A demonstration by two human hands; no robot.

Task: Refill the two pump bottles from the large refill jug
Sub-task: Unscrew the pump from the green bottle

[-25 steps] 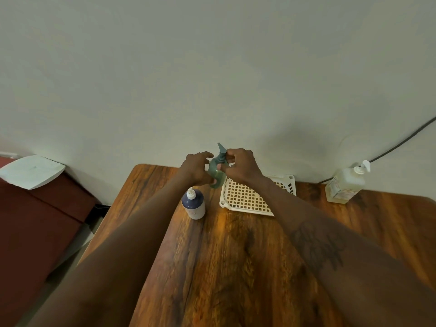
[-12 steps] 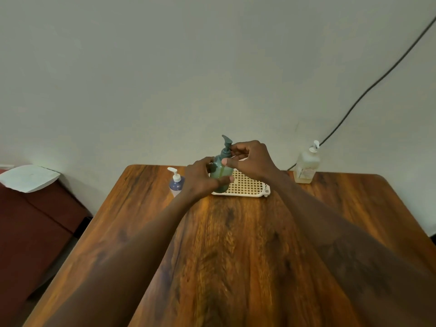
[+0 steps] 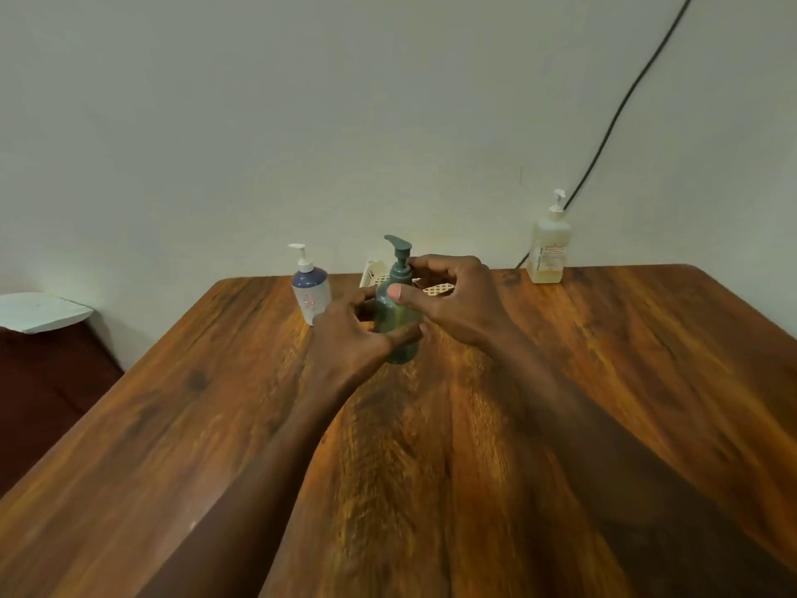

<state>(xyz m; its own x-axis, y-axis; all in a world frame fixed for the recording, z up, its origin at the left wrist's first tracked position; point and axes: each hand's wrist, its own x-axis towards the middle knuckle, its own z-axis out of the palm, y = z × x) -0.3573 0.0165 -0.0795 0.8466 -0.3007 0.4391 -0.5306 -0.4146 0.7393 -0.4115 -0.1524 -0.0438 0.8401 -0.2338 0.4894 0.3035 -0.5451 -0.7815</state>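
Green pump bottle, frame centre: left hand grips body, right hand pinches collar. Next, likely: unscrew pump.

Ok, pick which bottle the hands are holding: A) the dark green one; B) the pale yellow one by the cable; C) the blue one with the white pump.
A: the left hand grips the dark green bottle round its body while the right hand pinches it near the pump collar.

Left hand grips the green pump bottle while right hand pinches its neck.
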